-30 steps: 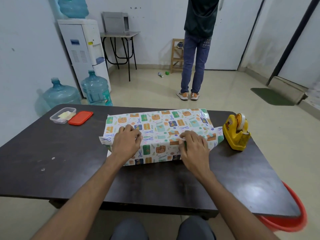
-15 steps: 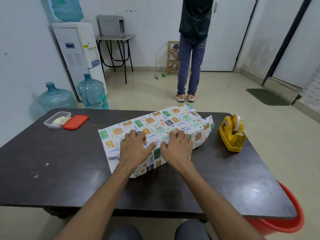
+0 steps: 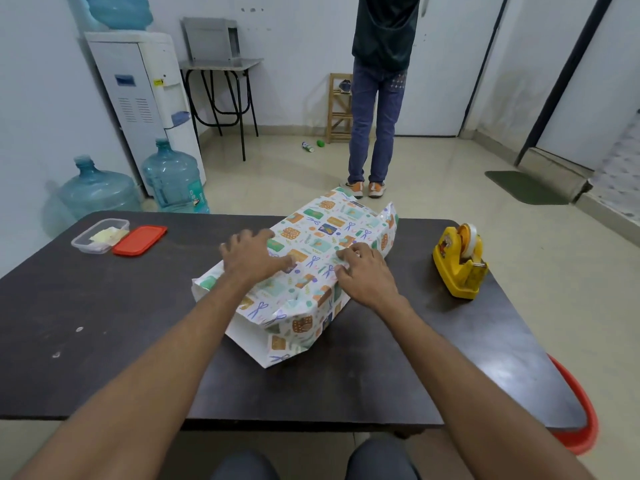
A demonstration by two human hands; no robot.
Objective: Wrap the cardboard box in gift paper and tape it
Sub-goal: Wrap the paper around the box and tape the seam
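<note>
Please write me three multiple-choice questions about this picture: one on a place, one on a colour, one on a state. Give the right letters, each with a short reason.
1. Where does the tape dispenser stand?
A. on the floor
B. on the table, right of the wrapped box
C. on top of the box

2. What colour is the lid beside the plastic container?
A. blue
B. green
C. red

3. The paper end nearest the camera is:
A. open, not folded
B. folded and taped
C. cut away

Key: 1 B, it stands on the dark tabletop, apart from the box; 2 C, the lid is plainly red; 3 A, the paper's white inside shows there.
</note>
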